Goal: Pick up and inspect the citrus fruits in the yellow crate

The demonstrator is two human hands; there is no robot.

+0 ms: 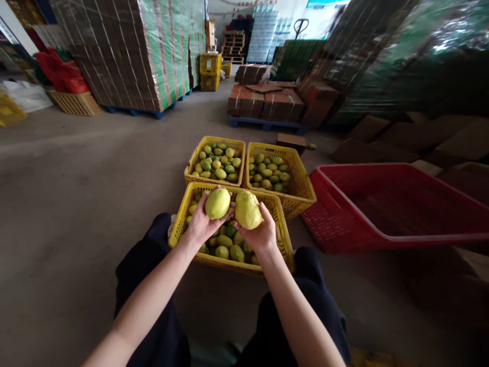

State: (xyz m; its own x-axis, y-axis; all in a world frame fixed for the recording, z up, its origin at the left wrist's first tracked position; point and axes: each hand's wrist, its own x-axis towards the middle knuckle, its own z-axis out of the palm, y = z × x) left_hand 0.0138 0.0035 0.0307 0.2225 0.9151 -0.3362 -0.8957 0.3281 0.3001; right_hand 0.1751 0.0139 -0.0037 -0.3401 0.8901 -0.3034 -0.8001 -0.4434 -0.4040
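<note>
My left hand (pixel 201 224) holds a round yellow-green fruit (pixel 217 203) up in front of me. My right hand (pixel 259 233) holds a second, slightly larger and lumpier yellow-green fruit (pixel 247 209) right beside it; the two fruits nearly touch. Both hands hover over the nearest yellow plastic crate (pixel 281 232), which sits on the floor between my knees and holds several more green and yellow fruits (pixel 227 247).
Two more yellow crates (pixel 214 144) (pixel 301 181) of fruit stand just beyond. A tilted red crate (pixel 382 206) lies to the right. Wrapped pallets of flat cardboard (pixel 130 51) stand at the left, low carton stacks (pixel 267 102) farther back. Concrete floor (pixel 76 193) spreads to the left.
</note>
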